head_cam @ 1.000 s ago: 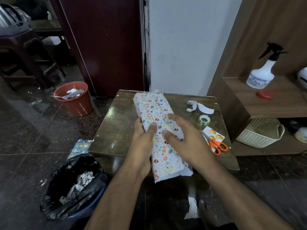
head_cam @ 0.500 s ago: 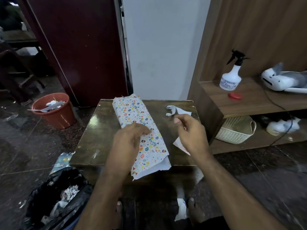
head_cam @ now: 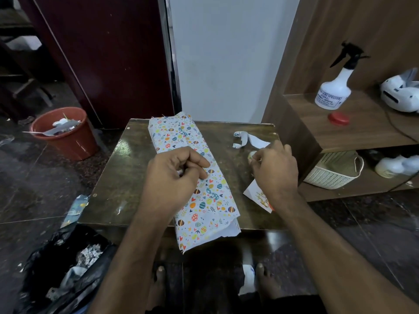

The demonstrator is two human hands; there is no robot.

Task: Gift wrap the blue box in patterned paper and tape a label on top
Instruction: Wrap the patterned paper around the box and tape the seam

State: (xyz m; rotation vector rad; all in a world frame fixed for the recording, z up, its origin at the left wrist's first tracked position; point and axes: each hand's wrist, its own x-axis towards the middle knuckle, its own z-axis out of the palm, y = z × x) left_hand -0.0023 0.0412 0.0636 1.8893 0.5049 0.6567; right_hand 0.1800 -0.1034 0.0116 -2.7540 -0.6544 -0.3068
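The wrapped box is laid on the dark worktop, long side running from far to near, and its near end sticks out a little over the near edge. It is fully covered by the patterned paper; the blue of the box is not seen. At the near end the paper is loose and open.

The left hand is placed on the middle of the box, fingers curled, and something small and pale seems to be pinched between thumb and fingers — what it is cannot be told. The right hand is held over the right part of the worktop, fingers curled around a small pale-green tape roll, of which only an edge is seen. Under this hand the label is lying flat, half hidden by the wrist. A paper strip is lying far right on the worktop.

On the floor to the left a red bucket is standing, and near left a black bin bag. On the shelf at the right a spray bottle and a red lid are seen — a white basket is below.
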